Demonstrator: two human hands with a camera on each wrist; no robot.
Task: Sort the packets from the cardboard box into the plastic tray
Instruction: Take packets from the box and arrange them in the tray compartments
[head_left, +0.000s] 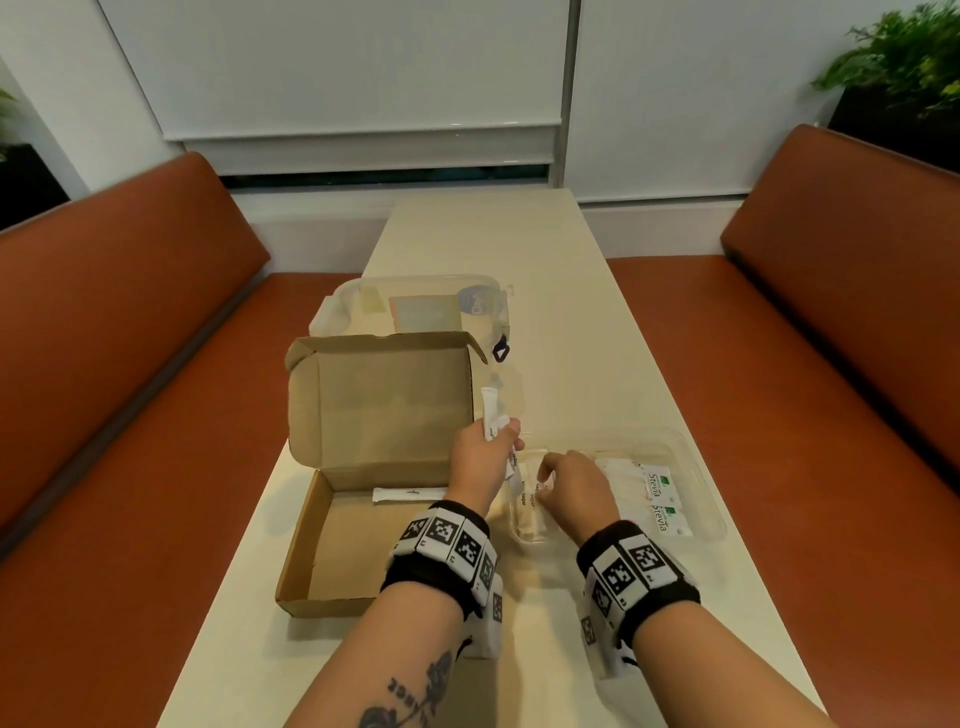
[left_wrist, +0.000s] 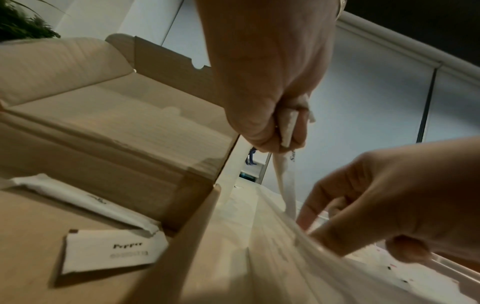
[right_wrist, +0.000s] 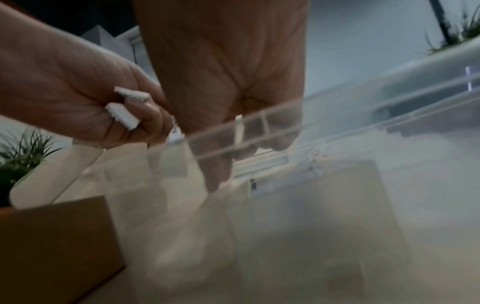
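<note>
The cardboard box (head_left: 332, 540) lies open on the surface (head_left: 519, 249), a white stick packet (head_left: 410, 494) and a pepper packet (left_wrist: 109, 251) inside. Just beside it, the plastic tray (head_left: 696, 467) has sorted packets. The left hand (head_left: 480, 457) clamps its fingers on sugar sticks (head_left: 493, 415), which look light, thin and easy to bend, best pinched at mid-length. The right hand (head_left: 576, 483) reaches into the tray, fingers curled; I cannot tell what they hold.

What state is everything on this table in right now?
Cardboard box: open, lid up, two packets left inside.
Plastic tray: uncovered, partly filled with packets.
Sugar sticks: gripped by the left hand.
Right hand: fingers curled in the tray among packets.
Pepper packet: flat in the box.
</note>
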